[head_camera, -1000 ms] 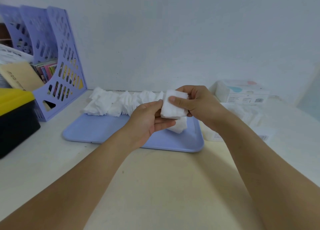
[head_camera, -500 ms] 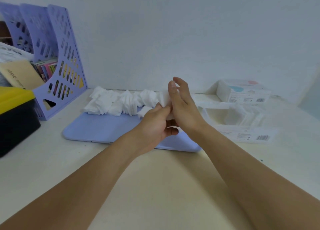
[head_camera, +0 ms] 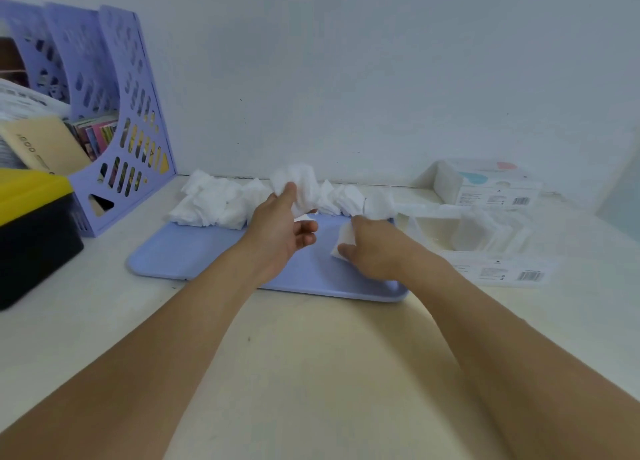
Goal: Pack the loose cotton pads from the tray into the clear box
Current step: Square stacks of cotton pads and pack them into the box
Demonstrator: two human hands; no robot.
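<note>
A lilac tray [head_camera: 194, 257] lies on the table with loose white cotton pads [head_camera: 211, 205] heaped along its far edge. My left hand [head_camera: 280, 232] is over the tray's middle and pinches a clump of pads [head_camera: 299, 182], lifted above the heap. My right hand [head_camera: 375, 250] is low over the tray's right part, its fingers curled round a few pads [head_camera: 346, 241]. The clear box [head_camera: 446, 232] stands just right of the tray, with several pads standing in its right half.
A lilac file rack [head_camera: 138, 141] with papers and a yellow-lidded black case [head_camera: 34, 217] stand at the left. A white carton [head_camera: 485, 189] sits at the back right. A clear labelled lid [head_camera: 502, 272] lies in front of the box.
My hands, which held one stack of pads together above the tray, have parted. The left now lifts a clump from the heap; the right has dropped onto pads on the tray.
</note>
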